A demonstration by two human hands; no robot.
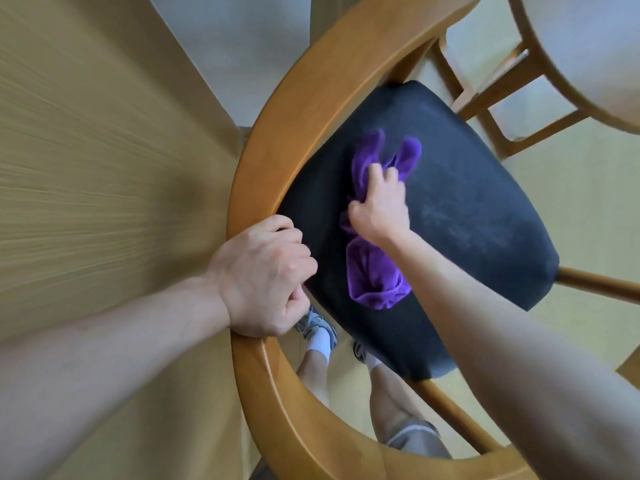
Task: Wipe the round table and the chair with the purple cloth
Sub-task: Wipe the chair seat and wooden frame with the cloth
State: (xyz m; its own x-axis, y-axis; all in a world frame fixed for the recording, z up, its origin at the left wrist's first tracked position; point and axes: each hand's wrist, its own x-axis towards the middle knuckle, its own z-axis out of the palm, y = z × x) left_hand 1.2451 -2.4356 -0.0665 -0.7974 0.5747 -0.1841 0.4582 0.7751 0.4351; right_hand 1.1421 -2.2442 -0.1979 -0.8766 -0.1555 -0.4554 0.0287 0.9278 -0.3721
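round table (588, 57) cut off top-right | wooden panel (86, 150) blurred

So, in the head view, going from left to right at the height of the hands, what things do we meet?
Left hand gripping the wooden chair back → purple cloth → right hand holding it → bare part of the dark seat.

One purple cloth (374, 271), one dark-seated chair (467, 209), second chair (571, 64) at top right, two hands, two shoes
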